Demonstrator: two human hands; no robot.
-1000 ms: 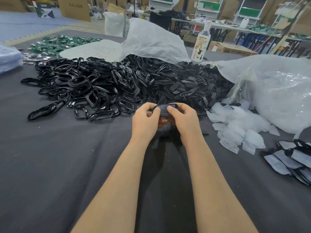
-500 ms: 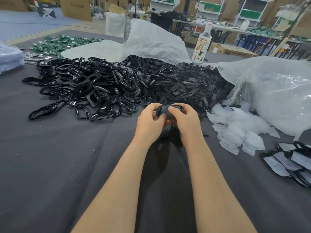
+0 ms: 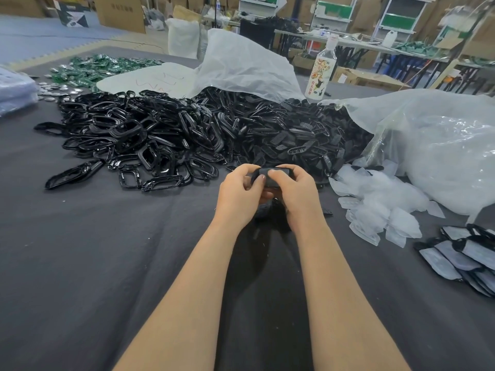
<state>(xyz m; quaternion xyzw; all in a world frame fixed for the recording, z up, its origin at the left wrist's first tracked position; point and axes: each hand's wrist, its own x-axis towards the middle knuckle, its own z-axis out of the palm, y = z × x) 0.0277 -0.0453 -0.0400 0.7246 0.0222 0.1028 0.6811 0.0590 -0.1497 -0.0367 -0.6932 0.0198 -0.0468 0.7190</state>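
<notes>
Black oblong plastic part (image 3: 270, 175), pinched by the curled fingers of the left hand (image 3: 237, 195) and right hand (image 3: 297, 194) just above the grey tabletop (image 3: 107, 263), should be pressed evenly with both thumbs, edges kept aligned.

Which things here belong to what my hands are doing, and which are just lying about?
Job, likely: left hand, right hand, the black part both grip, heap of black pieces, small clear bags.
Lying about: bottle, green pieces.
</notes>
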